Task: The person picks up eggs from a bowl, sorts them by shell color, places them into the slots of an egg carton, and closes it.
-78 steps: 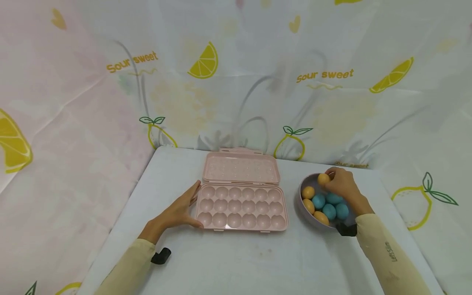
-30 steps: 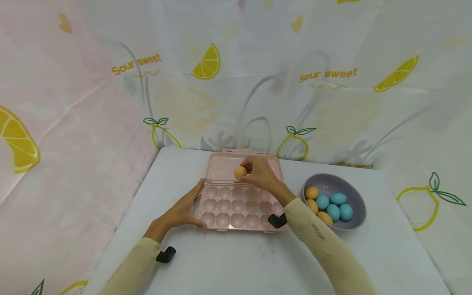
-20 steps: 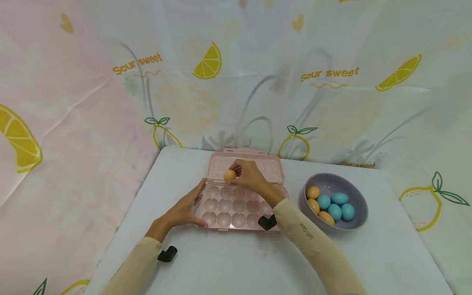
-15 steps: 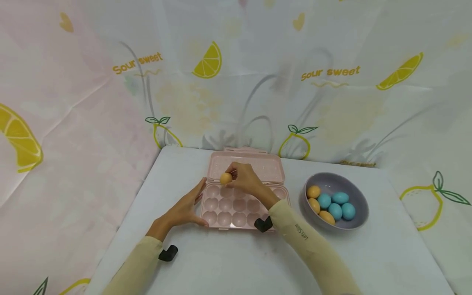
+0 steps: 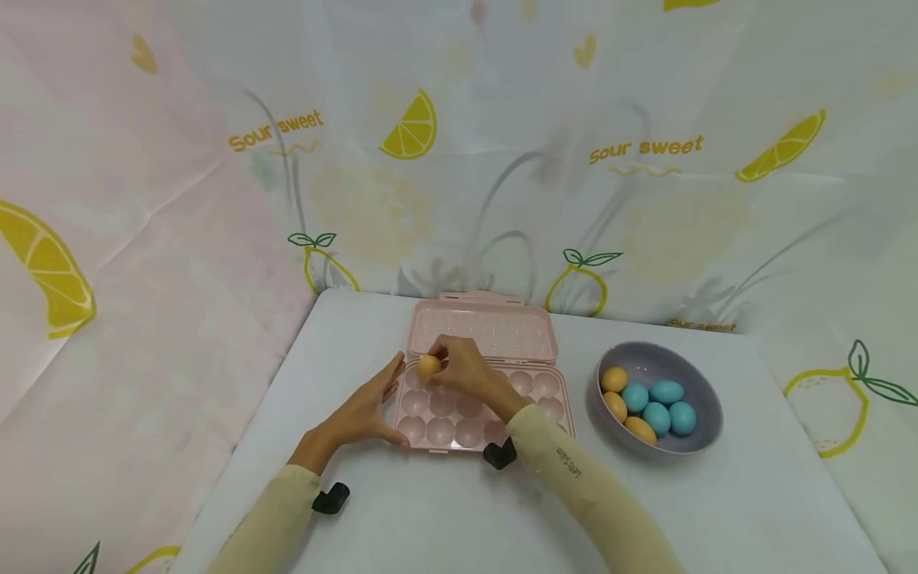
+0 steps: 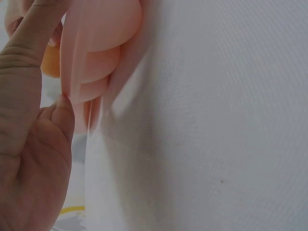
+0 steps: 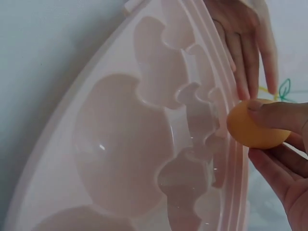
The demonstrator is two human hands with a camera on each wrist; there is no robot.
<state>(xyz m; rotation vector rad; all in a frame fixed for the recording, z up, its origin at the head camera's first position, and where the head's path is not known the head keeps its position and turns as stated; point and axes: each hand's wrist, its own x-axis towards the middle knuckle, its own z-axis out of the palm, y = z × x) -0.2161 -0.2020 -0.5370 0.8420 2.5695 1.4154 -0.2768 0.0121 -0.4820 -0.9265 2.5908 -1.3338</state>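
Note:
A pink egg tray (image 5: pixel 469 434) lies with its lid (image 5: pixel 484 331) folded back, and the cups that show hold nothing. My right hand (image 5: pixel 462 371) pinches an orange egg (image 5: pixel 429 366) between thumb and fingers, over the back-left cups. Seen from the right wrist, the egg (image 7: pixel 257 126) is near the tray's far rim; whether it touches a cup is hidden. My left hand (image 5: pixel 358 414) rests against the tray's left side, fingers extended, thumb at the front corner. In the left wrist view, its fingertips meet the tray rim (image 6: pixel 72 53).
To the right stands a grey-purple bowl (image 5: pixel 706 418) with several blue eggs (image 5: pixel 656 417) and orange eggs (image 5: pixel 641 430) inside. A white cloth covers the table (image 5: pixel 430 510). Behind it hangs a lemon-print backdrop (image 5: pixel 459 191).
My right hand has lifted the orange egg out of the bowl, carried it left across the tray, and lowered it toward the back-left cups. My left hand has stayed at the tray's left side.

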